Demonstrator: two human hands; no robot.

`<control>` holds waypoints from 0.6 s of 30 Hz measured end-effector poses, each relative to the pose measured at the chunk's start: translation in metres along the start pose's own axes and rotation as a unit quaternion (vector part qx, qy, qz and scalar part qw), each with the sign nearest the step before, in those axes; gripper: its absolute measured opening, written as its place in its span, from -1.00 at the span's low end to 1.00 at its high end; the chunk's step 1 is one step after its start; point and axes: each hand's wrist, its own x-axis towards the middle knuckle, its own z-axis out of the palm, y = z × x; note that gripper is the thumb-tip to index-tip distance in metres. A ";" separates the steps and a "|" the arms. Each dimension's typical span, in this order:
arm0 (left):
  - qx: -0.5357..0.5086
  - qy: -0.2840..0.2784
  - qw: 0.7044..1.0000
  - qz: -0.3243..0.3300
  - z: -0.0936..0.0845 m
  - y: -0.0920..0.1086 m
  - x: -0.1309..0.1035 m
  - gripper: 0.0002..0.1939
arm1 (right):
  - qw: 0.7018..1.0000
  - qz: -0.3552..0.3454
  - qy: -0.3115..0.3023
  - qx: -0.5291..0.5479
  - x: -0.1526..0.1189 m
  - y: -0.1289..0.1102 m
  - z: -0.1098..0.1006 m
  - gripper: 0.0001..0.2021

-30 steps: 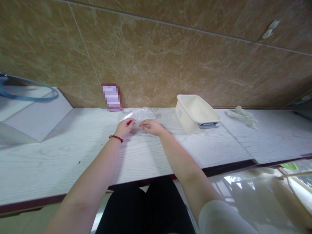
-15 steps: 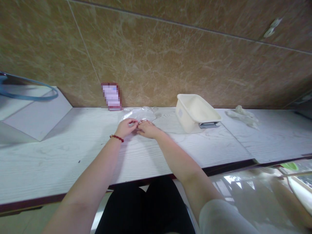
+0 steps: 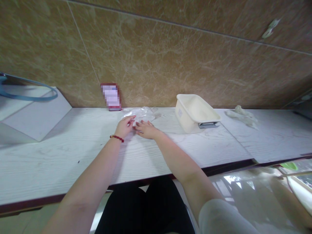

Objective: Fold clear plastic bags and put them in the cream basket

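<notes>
Brown marbled wall panels (image 3: 156, 58) fill the upper frame, behind a white wood-grain tabletop (image 3: 97, 169). Compared with a second ago, your right hand (image 3: 145, 129) has uncurled and shifted left, closer to your left hand (image 3: 124, 126). You have the clear plastic bag (image 3: 145, 113) just beyond both hands, at centre frame, its near edge by your fingertips. Your right hand rests flat, fingers spread; your left is half bent (whether it pinches the bag, I can't tell).
</notes>
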 end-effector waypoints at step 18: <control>0.080 0.110 0.988 0.070 -0.006 0.020 -0.001 -0.64 | 1.000 0.016 0.001 -0.023 -0.001 -0.008 -0.005 -0.58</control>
